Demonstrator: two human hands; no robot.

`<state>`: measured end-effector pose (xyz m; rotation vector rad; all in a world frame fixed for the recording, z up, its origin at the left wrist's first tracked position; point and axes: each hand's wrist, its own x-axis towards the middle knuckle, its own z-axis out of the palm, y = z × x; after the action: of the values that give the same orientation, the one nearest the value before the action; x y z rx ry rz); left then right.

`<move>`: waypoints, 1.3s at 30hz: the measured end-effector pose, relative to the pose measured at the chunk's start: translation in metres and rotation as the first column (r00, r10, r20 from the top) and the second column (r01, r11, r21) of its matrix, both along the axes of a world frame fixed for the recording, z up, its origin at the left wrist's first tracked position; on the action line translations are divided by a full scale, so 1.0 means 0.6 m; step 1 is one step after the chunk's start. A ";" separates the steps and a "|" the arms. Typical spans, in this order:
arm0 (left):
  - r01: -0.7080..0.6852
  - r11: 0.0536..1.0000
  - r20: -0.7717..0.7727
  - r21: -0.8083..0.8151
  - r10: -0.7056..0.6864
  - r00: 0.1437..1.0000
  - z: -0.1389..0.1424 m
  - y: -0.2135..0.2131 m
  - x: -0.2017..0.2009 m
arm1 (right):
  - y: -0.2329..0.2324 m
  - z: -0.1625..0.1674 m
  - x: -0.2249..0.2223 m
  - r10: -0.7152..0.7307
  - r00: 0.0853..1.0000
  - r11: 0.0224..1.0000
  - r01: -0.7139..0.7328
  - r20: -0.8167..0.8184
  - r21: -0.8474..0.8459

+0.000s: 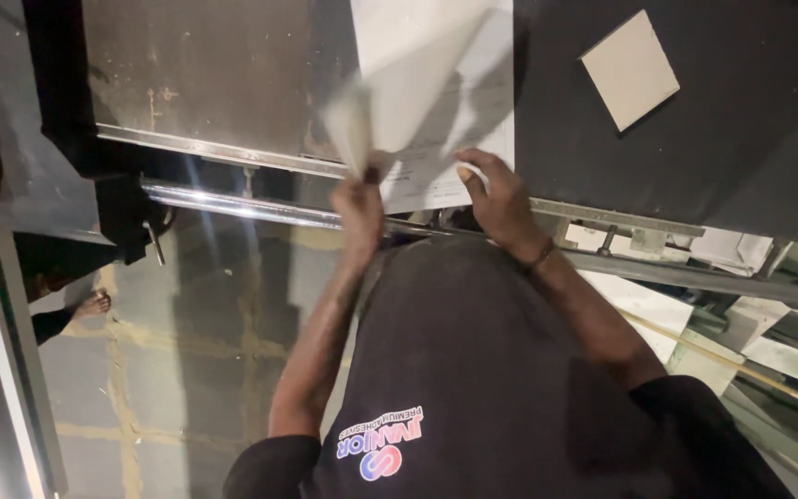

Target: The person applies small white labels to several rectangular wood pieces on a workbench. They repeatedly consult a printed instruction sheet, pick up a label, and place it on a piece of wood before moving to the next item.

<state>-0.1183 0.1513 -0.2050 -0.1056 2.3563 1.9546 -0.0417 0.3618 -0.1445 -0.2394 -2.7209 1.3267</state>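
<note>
Beside a grey card (629, 68), left hand (360, 214) pinches lifted paper (417, 83); right hand (501, 199) presses sheets (441, 176).

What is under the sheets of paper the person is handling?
Under the paper sheets lies a flat machine table, grey to one side, dark to the other. The left hand lifts a sheet; the right hand presses the stack. The table beneath the stack is hidden.
</note>
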 end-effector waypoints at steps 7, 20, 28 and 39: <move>-0.222 0.955 0.033 0.195 0.220 0.975 0.041 -0.144 -0.116 | 0.063 -0.094 0.055 0.271 0.953 0.807 -0.303 0.138 0.507; -0.325 0.875 0.025 0.358 0.339 0.940 0.044 -0.196 -0.153 | 0.066 -0.126 0.066 0.243 0.957 0.777 -0.291 0.160 0.558; -0.346 0.890 0.033 0.297 0.353 0.935 0.049 -0.195 -0.148 | 0.064 -0.131 0.066 0.228 0.959 0.783 -0.284 0.169 0.554; -0.343 0.893 0.022 0.292 0.352 0.936 0.049 -0.196 -0.150 | 0.062 -0.128 0.066 0.224 0.961 0.788 -0.277 0.163 0.549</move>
<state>-0.2081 0.0337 -0.1758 -0.5143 2.1514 2.4583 -0.0022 0.3988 -0.2210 0.1289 -3.1522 0.4781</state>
